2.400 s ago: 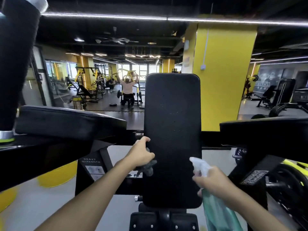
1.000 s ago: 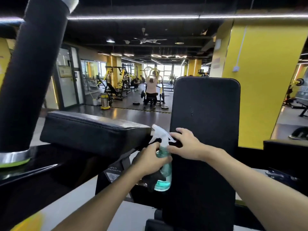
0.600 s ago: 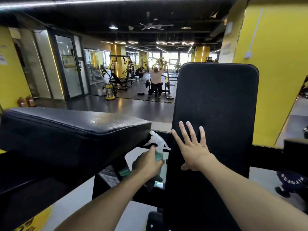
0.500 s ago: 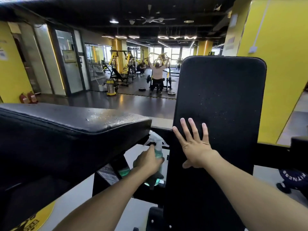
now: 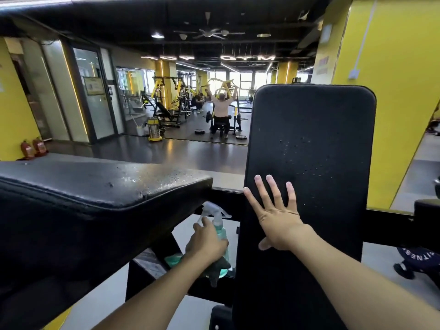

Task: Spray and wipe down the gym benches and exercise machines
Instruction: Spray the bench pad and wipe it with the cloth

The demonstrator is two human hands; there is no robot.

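My left hand, 6 o'clock, grips spray bottle and cloth; right hand lies flat, fingers straight, on back pad.

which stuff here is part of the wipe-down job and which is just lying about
Job: spray bottle and cloth, both held in the left hand; back pad, with the right hand flat on it; arm pad, speckled with droplets.

Lying about: vacuum; fire extinguishers; weight plates on the floor.
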